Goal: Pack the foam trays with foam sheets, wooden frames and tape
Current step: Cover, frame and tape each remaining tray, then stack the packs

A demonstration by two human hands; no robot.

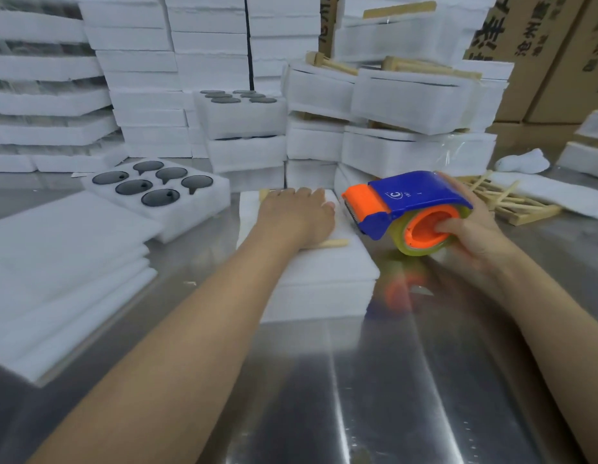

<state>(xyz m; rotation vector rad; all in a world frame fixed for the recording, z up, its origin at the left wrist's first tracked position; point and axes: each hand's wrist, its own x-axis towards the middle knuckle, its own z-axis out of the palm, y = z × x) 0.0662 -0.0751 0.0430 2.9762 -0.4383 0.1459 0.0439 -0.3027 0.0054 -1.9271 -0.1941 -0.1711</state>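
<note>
On top of the white foam pack, the left hand lies flat with straight fingers, pressing down, and a wood stick pokes out from under it. Just beside the pack, the right hand curls its fingers around the blue and orange tape gun, one finger tucked inside the roll. Foam sheets sit on the shiny table at the left, a tray with round holes behind them, and wood frames at the right.

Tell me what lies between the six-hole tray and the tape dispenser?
In the head view, the left hand lies flat on a foam package, a wooden stick poking out beside it.
</note>
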